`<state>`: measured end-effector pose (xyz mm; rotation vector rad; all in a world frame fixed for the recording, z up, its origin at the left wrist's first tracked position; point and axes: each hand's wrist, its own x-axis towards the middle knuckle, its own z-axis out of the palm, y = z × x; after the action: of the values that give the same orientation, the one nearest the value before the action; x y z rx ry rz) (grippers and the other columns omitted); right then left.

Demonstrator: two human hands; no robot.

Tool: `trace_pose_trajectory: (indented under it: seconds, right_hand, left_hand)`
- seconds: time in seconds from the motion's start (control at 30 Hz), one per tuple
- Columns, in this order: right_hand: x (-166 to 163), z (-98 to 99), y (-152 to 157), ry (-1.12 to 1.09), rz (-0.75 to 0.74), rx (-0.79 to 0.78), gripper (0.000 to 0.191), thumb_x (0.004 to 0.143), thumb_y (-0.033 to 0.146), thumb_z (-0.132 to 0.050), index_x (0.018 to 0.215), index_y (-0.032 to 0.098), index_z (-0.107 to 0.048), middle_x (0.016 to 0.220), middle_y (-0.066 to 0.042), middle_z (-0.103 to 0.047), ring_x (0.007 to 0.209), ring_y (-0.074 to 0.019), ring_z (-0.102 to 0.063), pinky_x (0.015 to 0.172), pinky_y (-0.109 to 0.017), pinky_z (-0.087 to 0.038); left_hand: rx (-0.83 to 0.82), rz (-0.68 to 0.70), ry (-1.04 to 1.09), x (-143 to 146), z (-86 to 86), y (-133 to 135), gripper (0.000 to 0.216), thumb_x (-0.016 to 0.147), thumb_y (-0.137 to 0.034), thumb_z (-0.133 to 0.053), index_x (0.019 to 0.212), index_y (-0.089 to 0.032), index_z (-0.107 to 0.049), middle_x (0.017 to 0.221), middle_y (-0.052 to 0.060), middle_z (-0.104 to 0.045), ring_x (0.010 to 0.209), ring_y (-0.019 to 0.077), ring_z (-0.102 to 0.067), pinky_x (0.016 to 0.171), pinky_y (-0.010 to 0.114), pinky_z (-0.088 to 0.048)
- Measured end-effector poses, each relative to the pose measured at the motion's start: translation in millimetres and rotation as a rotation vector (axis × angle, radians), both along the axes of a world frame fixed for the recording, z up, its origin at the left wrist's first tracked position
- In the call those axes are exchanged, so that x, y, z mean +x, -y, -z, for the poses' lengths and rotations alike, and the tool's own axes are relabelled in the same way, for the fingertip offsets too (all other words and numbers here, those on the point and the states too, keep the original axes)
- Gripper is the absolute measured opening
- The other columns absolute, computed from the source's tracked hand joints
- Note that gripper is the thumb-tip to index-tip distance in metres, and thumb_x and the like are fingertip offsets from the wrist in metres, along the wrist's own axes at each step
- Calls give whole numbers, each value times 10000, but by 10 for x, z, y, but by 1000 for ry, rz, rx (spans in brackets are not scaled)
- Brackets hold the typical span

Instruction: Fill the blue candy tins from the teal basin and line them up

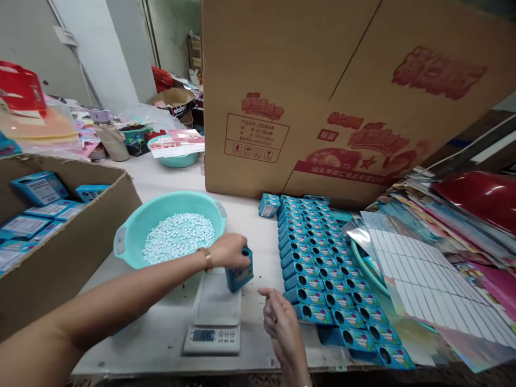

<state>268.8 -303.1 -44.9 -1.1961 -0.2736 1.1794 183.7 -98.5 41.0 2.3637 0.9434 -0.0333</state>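
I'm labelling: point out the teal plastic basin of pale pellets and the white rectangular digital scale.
Teal plastic basin of pale pellets (173, 204): head view, far inner wall.
White rectangular digital scale (214, 308): head view, weighing platform.

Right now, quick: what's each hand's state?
Left hand: closed, holding a blue box.
Right hand: partly curled, no object visible in its grip.

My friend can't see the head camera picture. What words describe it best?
A person's left hand holds a small blue box at a digital scale, the right hand nearby. A turquoise basin of small pale pieces sits to the left, rows of blue boxes to the right.
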Motion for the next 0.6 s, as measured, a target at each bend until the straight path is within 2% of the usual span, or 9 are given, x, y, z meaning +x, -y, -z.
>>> trace_pose_trajectory:
  seconds: [0.1, 0.17, 0.23, 0.3, 0.47, 0.53, 0.6]
  right_hand:
    - [-41, 115, 0, -87, -31, -2, 509, 743, 603, -694, 946, 138, -659, 544, 111, -263, 406, -2, -115, 374, -170, -59]
    - [-40, 145, -21, -128, -48, 4, 523, 728, 627, -693, 922, 143, -659, 526, 114, -258, 393, -1, -108, 361, -171, -55]
    - [-20, 162, -48, -162, -57, 11, 537, 710, 652, -692, 896, 150, -660, 510, 117, -258, 376, 2, -96, 348, -172, -42]
    - [8, 185, -72, -189, -64, 13, 550, 688, 672, -696, 873, 155, -662, 493, 120, -265, 358, 9, -82, 341, -174, -27]
    - [76, 284, -96, -216, -53, 27, 579, 628, 697, -723, 824, 155, -664, 438, 131, -242, 335, 5, -94, 343, -171, -34]
    - [109, 304, -92, -215, -42, 19, 579, 627, 692, -726, 835, 154, -666, 450, 127, -258, 339, 4, -94, 337, -171, -40]
    - [149, 289, -81, -211, -32, 2, 573, 623, 677, -740, 851, 156, -667, 473, 121, -280, 347, 4, -95, 326, -171, -47]
  left_hand:
    - [-41, -134, 38, 581, 15, -424, 322, 648, -332, -728, 921, -163, -716, 980, 122, -722, 971, 299, -662, 785, 331, -503]
    - [-122, -239, 41, 949, 52, -651, 319, 734, -343, -715, 972, -134, -688, 971, 114, -711, 890, 242, -676, 741, 328, -527]
    - [-225, -337, 43, 1256, 96, -798, 298, 844, -366, -652, 1003, -114, -654, 944, 85, -692, 809, 180, -667, 710, 327, -548]
    - [-321, -426, 69, 1485, 132, -863, 292, 907, -368, -592, 1039, -110, -626, 966, 64, -668, 809, 153, -652, 719, 329, -560]
    - [-523, -579, 251, 1765, 109, -788, 324, 923, -351, -573, 1167, -137, -579, 1115, 81, -624, 923, 180, -638, 772, 353, -563]
    - [-586, -604, 335, 1757, 27, -741, 361, 928, -368, -561, 1214, -149, -555, 1169, 92, -606, 967, 194, -631, 804, 381, -560]
    - [-643, -601, 414, 1625, -107, -708, 411, 944, -397, -524, 1276, -155, -516, 1237, 115, -582, 1004, 206, -629, 825, 396, -557]
